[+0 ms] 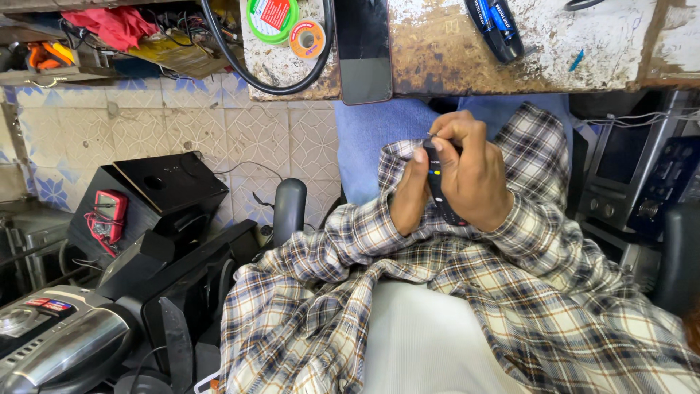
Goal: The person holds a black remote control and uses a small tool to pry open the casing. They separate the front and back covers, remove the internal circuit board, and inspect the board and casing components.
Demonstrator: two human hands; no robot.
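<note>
Both my hands are raised over my lap, just below the workbench edge, with a slim black remote control between them. My right hand wraps around the remote from the right, its fingertips pinched at the top end. My left hand supports the remote from the left, thumb against its side. Coloured buttons show on the remote's face; its lower end pokes out below my palms. My sleeves are a plaid shirt.
The worn workbench above carries a dark phone, a solder spool, a green tape roll, a black cable loop and a blue-black tool. A red multimeter, black speaker boxes and a silver radio lie left; grey electronics stand right.
</note>
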